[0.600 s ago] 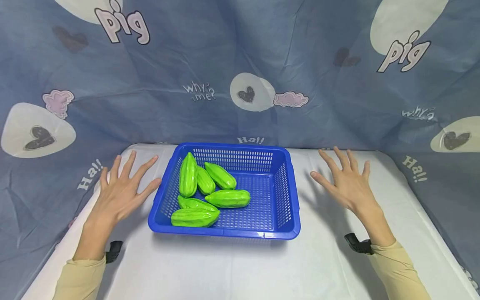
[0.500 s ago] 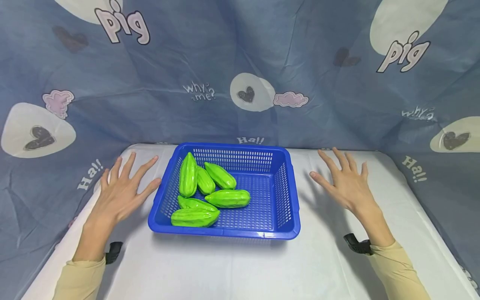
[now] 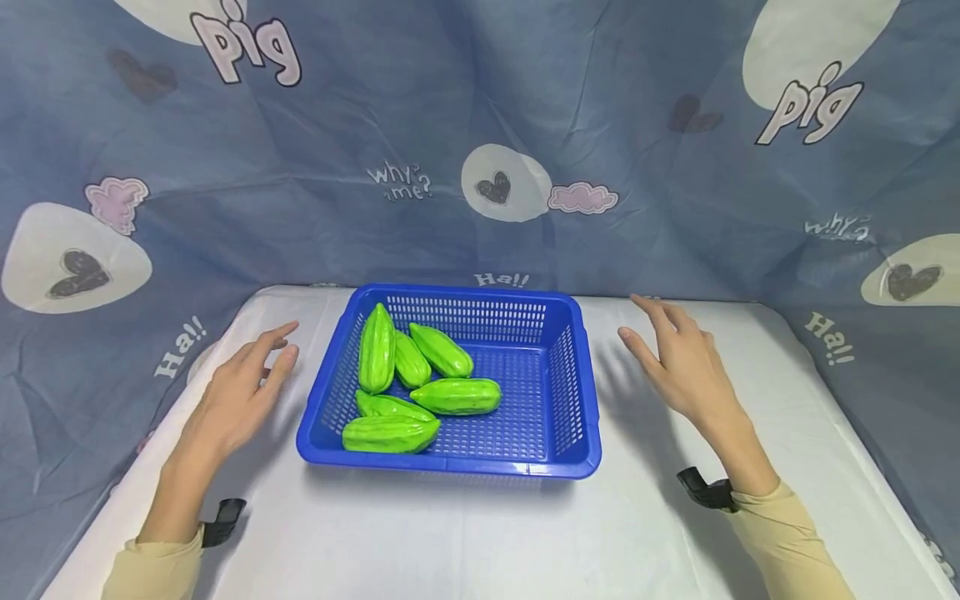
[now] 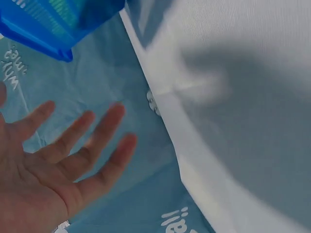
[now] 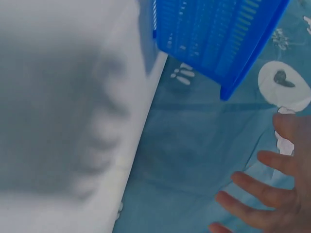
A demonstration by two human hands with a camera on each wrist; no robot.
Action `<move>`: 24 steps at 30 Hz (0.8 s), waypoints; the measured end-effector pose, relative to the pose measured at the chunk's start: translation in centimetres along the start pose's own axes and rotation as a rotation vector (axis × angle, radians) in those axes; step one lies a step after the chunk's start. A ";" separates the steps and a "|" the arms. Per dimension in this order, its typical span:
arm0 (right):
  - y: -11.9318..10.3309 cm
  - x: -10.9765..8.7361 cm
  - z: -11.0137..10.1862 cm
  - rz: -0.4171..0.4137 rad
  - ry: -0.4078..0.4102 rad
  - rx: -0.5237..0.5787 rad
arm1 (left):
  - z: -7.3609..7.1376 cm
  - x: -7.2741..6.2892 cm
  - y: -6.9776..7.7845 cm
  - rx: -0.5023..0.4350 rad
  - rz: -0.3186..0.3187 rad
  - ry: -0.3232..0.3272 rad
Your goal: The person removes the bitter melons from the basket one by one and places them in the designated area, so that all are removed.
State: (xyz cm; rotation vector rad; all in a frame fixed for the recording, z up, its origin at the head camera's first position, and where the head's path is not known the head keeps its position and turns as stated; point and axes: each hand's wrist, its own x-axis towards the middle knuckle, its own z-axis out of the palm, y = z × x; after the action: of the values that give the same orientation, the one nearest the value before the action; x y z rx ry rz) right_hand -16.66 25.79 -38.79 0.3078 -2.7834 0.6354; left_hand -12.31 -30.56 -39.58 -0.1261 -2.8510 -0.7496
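A blue plastic basket (image 3: 450, 464) with slotted walls sits in the middle of the table. Several bright green, ridged, pointed vegetable-like pieces (image 3: 456, 397) lie inside it, mostly in its left half. My left hand (image 3: 236, 400) hovers left of the basket, apart from it, fingers loosely bent and holding nothing. On the other side my right hand (image 3: 686, 367) hangs in the air with relaxed fingers, also free of the basket. In the wrist views the left hand (image 4: 63, 170) and the right hand (image 5: 272, 189) both show spread, slightly bent fingers.
White cloth (image 3: 465, 542) covers the table. Behind and at both sides hangs a blue printed curtain (image 3: 420, 242). A black strap mount (image 3: 222, 522) is on the left wrist, another black mount (image 3: 707, 490) on the right.
Both hands have turned from flat and widely spread to more sideways, with fingers closer together and loosely bent. The left hand has drawn slightly away from the basket. The basket and green pieces stay put.
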 end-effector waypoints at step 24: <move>-5.6 0.5 1.7 -0.131 -0.075 0.154 | 0.8 -2.8 4.6 -0.378 -0.348 0.031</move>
State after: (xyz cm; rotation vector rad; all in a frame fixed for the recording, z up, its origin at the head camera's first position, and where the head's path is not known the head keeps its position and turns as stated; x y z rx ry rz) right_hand -16.02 20.02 -37.92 0.5509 -2.7612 0.8234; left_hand -9.10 -26.28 -38.65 0.3346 -2.6969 -1.3401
